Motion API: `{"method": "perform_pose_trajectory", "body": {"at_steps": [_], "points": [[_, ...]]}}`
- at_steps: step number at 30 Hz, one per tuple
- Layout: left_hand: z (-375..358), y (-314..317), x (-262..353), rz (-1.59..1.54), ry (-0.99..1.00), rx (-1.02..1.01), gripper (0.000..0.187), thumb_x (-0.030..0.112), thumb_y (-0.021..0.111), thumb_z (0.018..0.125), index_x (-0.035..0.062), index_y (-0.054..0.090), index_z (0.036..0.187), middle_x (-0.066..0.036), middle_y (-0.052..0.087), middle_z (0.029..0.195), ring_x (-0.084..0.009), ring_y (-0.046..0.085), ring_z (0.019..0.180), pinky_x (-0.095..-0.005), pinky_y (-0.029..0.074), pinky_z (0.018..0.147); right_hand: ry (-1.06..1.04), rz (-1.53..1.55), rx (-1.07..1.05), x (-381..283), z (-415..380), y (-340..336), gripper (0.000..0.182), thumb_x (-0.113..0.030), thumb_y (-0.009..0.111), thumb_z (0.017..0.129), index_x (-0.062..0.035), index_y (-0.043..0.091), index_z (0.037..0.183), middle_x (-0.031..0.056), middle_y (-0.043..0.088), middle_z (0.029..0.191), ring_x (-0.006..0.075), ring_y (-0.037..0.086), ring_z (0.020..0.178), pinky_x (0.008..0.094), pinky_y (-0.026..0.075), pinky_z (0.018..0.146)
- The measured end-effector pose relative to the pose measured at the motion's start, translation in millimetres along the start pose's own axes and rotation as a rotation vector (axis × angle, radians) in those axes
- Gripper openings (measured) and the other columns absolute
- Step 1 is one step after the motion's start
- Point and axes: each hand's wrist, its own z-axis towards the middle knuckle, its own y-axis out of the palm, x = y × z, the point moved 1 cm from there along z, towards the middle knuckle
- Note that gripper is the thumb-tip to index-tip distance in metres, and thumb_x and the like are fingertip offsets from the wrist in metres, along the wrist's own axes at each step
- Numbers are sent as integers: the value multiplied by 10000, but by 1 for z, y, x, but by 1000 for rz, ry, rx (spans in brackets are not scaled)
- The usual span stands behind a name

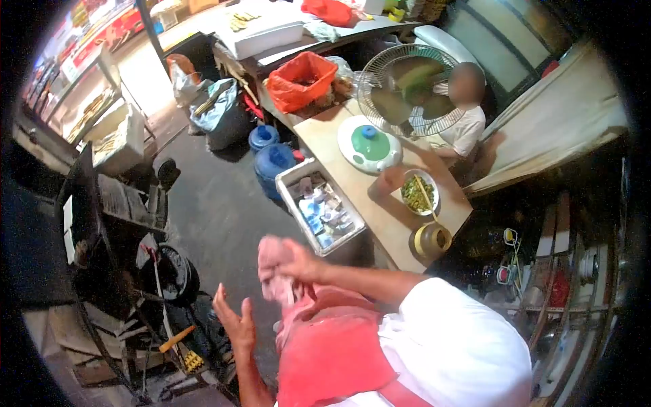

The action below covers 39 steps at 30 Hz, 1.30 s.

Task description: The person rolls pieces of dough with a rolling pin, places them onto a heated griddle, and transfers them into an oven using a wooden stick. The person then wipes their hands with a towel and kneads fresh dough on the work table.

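Note:
My right hand (302, 263) is closed around a bunched pink cloth (273, 259), which hangs close over the red apron (336, 353) on my front. Folds of similar pink fabric lie just below that hand, at the apron's upper end. Lower and to the left, my left hand (236, 324) is raised with its fingers apart and nothing in it. The dark floor (210, 234) shows beyond both hands.
A white foam box (359, 237) of small packets stands beside a table (400, 237). On the table are a bowl of green food (411, 198), chopsticks, a brown jar (432, 240) and a green-and-white lidded container (369, 144). A person (461, 129) sits behind a fan (366, 88).

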Motion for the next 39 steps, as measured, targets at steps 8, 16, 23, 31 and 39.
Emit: {"method": "perform_pose_trajectory", "body": {"at_steps": [8, 16, 23, 31, 39], "points": [[-59, 36, -113, -396, -688, -371, 465, 248, 564, 1008, 40, 476, 1414, -140, 541, 1355, -215, 587, 1141, -325, 493, 916, 150, 356, 904, 1, 171, -215, 757, -359, 622, 888, -84, 265, 1497, 183, 604, 1220, 334, 626, 1057, 438, 507, 933], [-335, 57, -309, -485, -1395, 74, 170, 86, 510, 933, 54, 629, 817, -76, 624, 743, -175, 542, 523, -300, 389, 415, 150, -812, -926, 120, 65, -15, 527, -302, 665, 866, -18, 579, 1302, 206, 666, 1184, 348, 636, 1086, 428, 511, 918], [-307, 20, -224, -524, -1239, 123, 219, 166, 488, 946, 45, 664, 896, -84, 678, 906, -135, 627, 699, -298, 466, 603, 178, -895, -862, 113, 61, 57, 713, -389, 692, 883, 6, 444, 1422, 284, 643, 1198, 416, 593, 1178, 495, 482, 962], [-294, -41, -262, -651, -803, 154, 386, 281, 568, 1017, 50, 538, 1325, -69, 654, 1141, -174, 641, 944, -343, 537, 832, -122, -549, -1097, -83, 58, 331, 888, -459, 630, 955, -88, 94, 1558, 170, 677, 903, 238, 637, 631, 374, 540, 578], [-297, -119, -268, -625, -724, 212, 396, 290, 563, 1004, 43, 544, 1313, -80, 662, 1132, -160, 651, 924, -303, 524, 748, -185, -1229, -801, -52, 166, 404, 356, -355, 670, 913, -10, 585, 909, 131, 664, 750, 230, 635, 589, 415, 496, 510]]}}
